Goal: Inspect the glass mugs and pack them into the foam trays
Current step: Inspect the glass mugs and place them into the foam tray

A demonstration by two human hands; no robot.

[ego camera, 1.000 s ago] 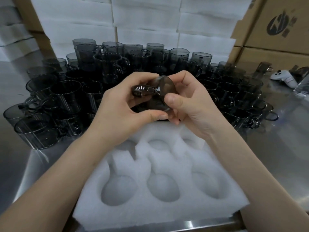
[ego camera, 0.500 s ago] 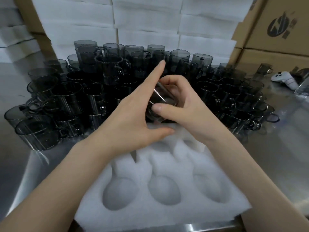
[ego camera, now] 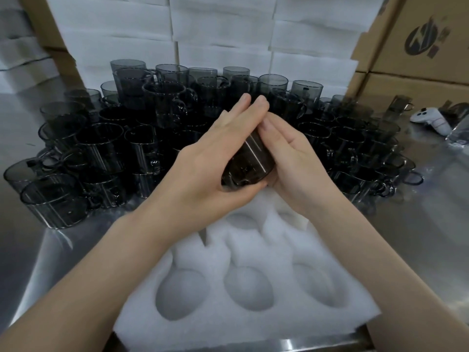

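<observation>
Lowered since the earlier frame, left hand [ego camera: 210, 161] fingers and thumb were clamped around the glass mug [ego camera: 250, 162]; straight right hand [ego camera: 299, 161] fingers were pressed alongside.

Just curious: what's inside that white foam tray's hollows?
In the foam tray, three near hollows hold nothing. The left hand and right hand, holding a mug, cover most of the far row.

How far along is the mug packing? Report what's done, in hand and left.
Done: nothing packed that shows; the foam tray has only empty pockets in view. In hand: one smoky glass mug, held between the left hand and right hand above the tray, apparently under inspection. Left: that mug and the whole crowd of mugs standing on the steel table behind.
</observation>
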